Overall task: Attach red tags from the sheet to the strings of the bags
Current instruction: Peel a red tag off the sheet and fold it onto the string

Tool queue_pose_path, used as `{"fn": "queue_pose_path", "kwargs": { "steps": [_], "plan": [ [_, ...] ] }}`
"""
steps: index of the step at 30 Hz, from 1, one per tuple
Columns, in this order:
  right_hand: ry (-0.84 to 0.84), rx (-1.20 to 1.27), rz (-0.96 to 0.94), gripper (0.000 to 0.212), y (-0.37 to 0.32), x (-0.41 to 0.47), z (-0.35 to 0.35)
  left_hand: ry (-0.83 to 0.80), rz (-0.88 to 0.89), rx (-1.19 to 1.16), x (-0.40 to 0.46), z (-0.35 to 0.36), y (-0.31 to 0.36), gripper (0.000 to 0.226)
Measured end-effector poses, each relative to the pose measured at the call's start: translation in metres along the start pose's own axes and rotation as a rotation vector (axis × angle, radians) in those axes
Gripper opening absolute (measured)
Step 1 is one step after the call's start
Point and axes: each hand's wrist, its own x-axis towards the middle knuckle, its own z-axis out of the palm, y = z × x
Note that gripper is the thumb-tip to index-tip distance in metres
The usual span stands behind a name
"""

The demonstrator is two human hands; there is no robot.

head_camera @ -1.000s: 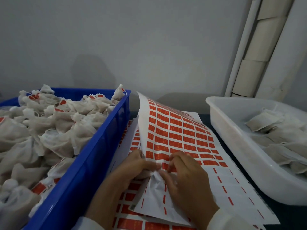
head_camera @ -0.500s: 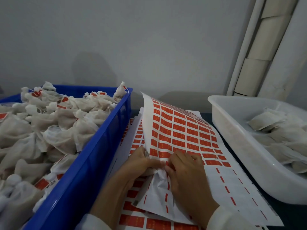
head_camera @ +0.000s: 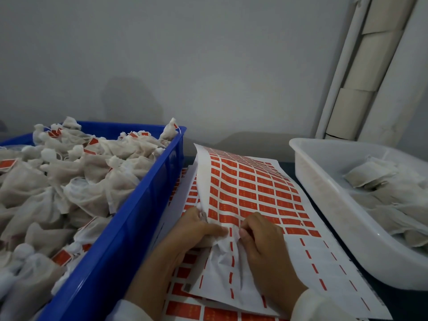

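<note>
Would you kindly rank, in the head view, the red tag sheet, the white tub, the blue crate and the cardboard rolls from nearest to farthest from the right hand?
1. Red tag sheet: under the right hand, touching it.
2. Blue crate on the left and white tub on the right: too close to call.
3. Cardboard rolls: far right, leaning against the wall.

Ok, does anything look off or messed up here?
The top tag sheet is crumpled where both hands pinch it, and its left edge curls up. One bag perches on the blue bin rim.
</note>
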Motion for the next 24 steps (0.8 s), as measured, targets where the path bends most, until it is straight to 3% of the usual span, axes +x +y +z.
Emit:
{"fn": "queue_pose_path", "kwargs": {
  "steps": [7,11,16,18,21,24],
  "plan": [
    [0.062,0.152,0.083,0.024,0.006,0.004,0.001,0.144,-0.104,0.153,-0.001,0.000,0.004,0.035],
    [0.083,0.212,0.132,0.014,0.011,0.009,0.004,0.292,-0.127,0.300,0.001,0.001,0.004,0.069],
    [0.041,0.215,0.169,0.013,0.011,0.012,0.002,0.629,0.238,-0.012,-0.018,0.003,0.007,0.051],
    [0.035,0.231,0.180,0.014,0.009,0.012,0.002,0.729,0.328,0.092,-0.022,0.004,0.008,0.051],
    [0.033,0.270,0.190,0.017,0.009,0.011,0.002,0.861,0.328,0.272,-0.024,0.006,0.015,0.037],
    [0.031,0.299,0.199,0.013,0.009,0.011,0.002,0.809,0.370,0.235,-0.024,0.006,0.018,0.036]
  ]
}}
